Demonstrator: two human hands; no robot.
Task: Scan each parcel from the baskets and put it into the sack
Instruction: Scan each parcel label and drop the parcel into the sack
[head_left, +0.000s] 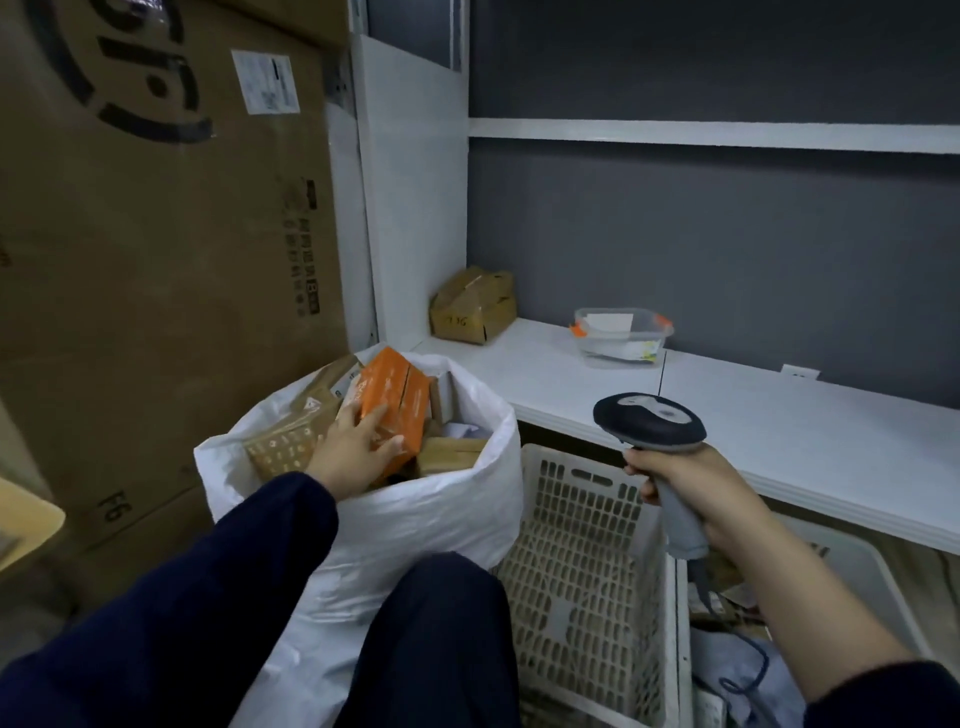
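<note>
A white sack (415, 519) stands open on the floor, filled with several cardboard parcels. My left hand (353, 447) grips an orange parcel (397, 395) at the top of the sack, among the other boxes. My right hand (691, 493) holds a grey barcode scanner (649, 421) by its handle, raised above a cream plastic basket (582, 561). A second basket (852, 571) lies to the right under the shelf, with a few parcels partly visible inside.
A huge cardboard box (166, 234) fills the left side. A white shelf (727, 410) carries a small taped carton (472, 306) and a clear plastic container (621, 335). My knee (441, 623) sits between sack and basket.
</note>
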